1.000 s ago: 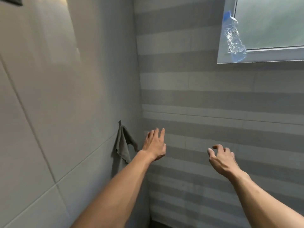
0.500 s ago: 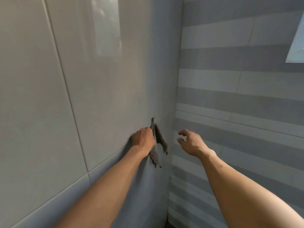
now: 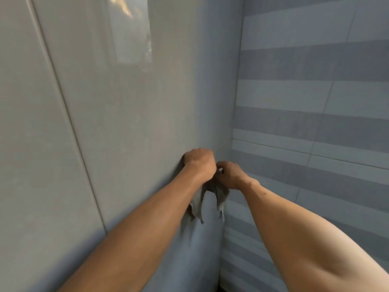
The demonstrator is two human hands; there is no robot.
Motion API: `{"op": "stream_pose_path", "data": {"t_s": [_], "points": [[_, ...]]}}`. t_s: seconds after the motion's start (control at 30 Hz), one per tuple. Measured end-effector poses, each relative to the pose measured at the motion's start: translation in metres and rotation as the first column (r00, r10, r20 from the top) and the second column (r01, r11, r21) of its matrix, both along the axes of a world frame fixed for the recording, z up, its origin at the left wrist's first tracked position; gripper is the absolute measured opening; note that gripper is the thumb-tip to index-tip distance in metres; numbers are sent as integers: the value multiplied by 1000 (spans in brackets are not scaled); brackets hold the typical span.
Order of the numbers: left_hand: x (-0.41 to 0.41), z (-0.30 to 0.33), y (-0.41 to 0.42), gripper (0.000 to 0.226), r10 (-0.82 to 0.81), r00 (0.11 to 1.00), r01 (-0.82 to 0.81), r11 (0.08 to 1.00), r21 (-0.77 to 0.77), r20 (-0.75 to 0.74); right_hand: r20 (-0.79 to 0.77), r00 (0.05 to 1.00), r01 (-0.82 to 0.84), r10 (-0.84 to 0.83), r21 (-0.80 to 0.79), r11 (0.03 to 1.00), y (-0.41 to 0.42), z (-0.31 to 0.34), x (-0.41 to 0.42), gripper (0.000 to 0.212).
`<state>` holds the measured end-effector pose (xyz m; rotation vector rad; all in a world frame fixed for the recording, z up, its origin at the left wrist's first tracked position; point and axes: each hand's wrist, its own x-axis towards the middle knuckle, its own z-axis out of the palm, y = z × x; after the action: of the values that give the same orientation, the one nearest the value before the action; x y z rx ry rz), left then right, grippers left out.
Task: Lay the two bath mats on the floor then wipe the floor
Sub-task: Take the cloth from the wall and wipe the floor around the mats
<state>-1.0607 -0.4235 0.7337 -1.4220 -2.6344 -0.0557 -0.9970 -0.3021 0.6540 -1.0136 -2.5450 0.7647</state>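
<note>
Head view only: both bare forearms reach forward into a bathroom corner. Left hand [image 3: 199, 163] is a closed fist against the glossy grey wall [image 3: 105, 123], fingers curled round the top of a grey cloth [image 3: 197, 204]; knuckles face the camera, fingertips hidden. Right hand [image 3: 228, 174] sits just beside it, touching or nearly touching, fingers curled in and pinching the same cloth near its upper edge; exact finger contact is partly hidden behind the left hand. Cloth hangs down below both hands in two ragged flaps, one under the left wrist, one under the right hand, with a gap of wall showing between them; frayed lower tips dangle free. Cloth hangs in front of the left wall close to the corner seam, well above the bottom of frame; cannot tell if it is hooked on anything, hands cover that spot. Cannot tell from this view whether this cloth is a bath mat or a wiping rag. Left wall: large glossy panels with thin joint lines, bright reflection [image 3: 130, 30] near the top. Striped wall [image 3: 315, 102] on the right: horizontal bands of light and darker grey tile. Floor barely visible, only a dark sliver at the bottom by the corner.
</note>
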Motion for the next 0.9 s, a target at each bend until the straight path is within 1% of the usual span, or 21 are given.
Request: {"op": "stream_pose_path", "data": {"t_s": [0.07, 0.13, 0.17, 0.23, 0.27, 0.3, 0.33, 0.37, 0.4, 0.47, 0.5, 0.6, 0.63, 0.7, 0.77, 0.8, 0.9], "points": [[-1, 24, 0, 37, -12, 1000, 12, 1000, 14, 7, -31, 999, 44, -43, 40, 998, 11, 15, 12, 7], [1, 46, 2, 36, -15, 999, 13, 999, 44, 30, -67, 995, 86, -80, 80, 993, 20, 36, 33, 6], [4, 56, 2, 30, -21, 999, 18, 998, 59, 48, -81, 992, 107, -99, 95, 990, 25, 47, 46, 8], [11, 70, 3, 3, -62, 995, 55, 995, 84, 77, -82, 988, 143, -133, 129, 981, 30, 66, 77, 9], [14, 73, 8, 12, -94, 991, 84, 991, 103, 91, -65, 987, 158, -150, 144, 977, 31, 74, 95, 7], [21, 74, 9, 18, -132, 987, 121, 986, 116, 91, -42, 986, 167, -163, 148, 975, 31, 80, 113, 8], [24, 71, 14, 16, -162, 982, 148, 979, 138, 100, -18, 984, 177, -176, 141, 974, 28, 84, 131, 15], [32, 66, 17, 9, -203, 972, 181, 969, 168, 122, 0, 981, 192, -193, 123, 974, 24, 88, 149, 23], [39, 58, 26, 7, -239, 957, 201, 956, 215, 166, 11, 977, 212, -214, 93, 973, 18, 90, 168, 27], [57, 36, 41, 15, -345, 905, 253, 908, 334, 250, 16, 966, 257, -257, 6, 966, 6, 89, 206, 33], [69, 24, 48, 16, -401, 870, 279, 880, 385, 288, 9, 959, 285, -285, -45, 957, -1, 85, 225, 38], [117, -14, 58, 17, -545, 758, 352, 804, 480, 357, -46, 924, 363, -380, -210, 908, -26, 67, 283, 51], [134, -26, 60, 18, -593, 718, 387, 775, 500, 363, -89, 906, 378, -414, -270, 886, -34, 60, 302, 51], [171, -47, 63, 18, -669, 647, 458, 725, 515, 366, -180, 847, 423, -501, -343, 838, -49, 42, 339, 42], [206, -68, 67, 18, -709, 594, 512, 697, 503, 379, -181, 792, 509, -583, -332, 794, -65, 23, 380, 27], [223, -78, 69, 18, -721, 571, 536, 689, 487, 392, -159, 776, 545, -611, -318, 776, -74, 14, 402, 24], [269, -106, 77, 15, -755, 513, 611, 656, 443, 409, -84, 752, 609, -653, -289, 739, -101, -9, 464, 30]]}}
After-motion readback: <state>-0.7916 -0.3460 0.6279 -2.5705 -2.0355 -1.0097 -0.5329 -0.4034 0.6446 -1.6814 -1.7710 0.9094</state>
